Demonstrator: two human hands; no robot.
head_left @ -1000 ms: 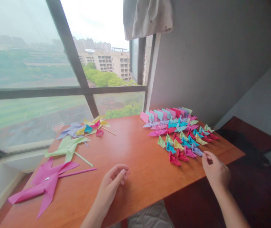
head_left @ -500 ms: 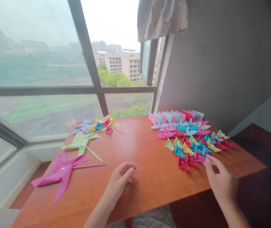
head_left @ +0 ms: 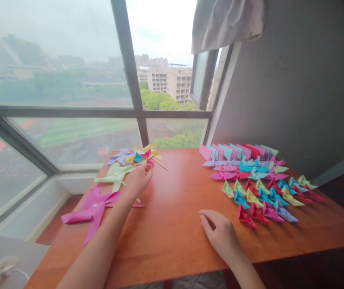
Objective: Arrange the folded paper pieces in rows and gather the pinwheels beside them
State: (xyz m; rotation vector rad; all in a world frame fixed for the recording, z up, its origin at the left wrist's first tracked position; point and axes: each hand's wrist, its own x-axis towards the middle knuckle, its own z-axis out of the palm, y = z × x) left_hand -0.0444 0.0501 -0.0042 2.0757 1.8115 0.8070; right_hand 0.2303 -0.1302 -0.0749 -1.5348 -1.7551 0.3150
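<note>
The left hand (head_left: 138, 180) is stretched out far over the table (head_left: 174, 192), on the left side by the window (head_left: 69, 80). Its fingertips (head_left: 149, 168) are right at the small many-coloured pinwheel (head_left: 143, 154), which lies flat at the back of the table, close to the glass. The view there is small and a bit blurry, so I cannot tell if the fingers pinch the pinwheel or only touch it. The pinwheel's thin stick (head_left: 160, 163) points out to the right, away from the hand.

The right hand (head_left: 220, 235) lies on the bare wood near the front edge. Its fingers are loose and spread a little, and it holds nothing.

Just behind the many-coloured pinwheel lies a purple pinwheel (head_left: 120, 155). A green pinwheel (head_left: 114, 174) lies beside the left hand, and partly under it. A big pink pinwheel (head_left: 92, 208) lies nearer the front, next to the left arm.

On the right side of the table are many small folded paper pieces (head_left: 259, 188) in rows: pink, blue, green, yellow, red and purple. A red folded piece (head_left: 245, 216) is the one closest to the right hand, but they do not touch.

A pale cloth (head_left: 226, 20) hangs up high by the wall.
</note>
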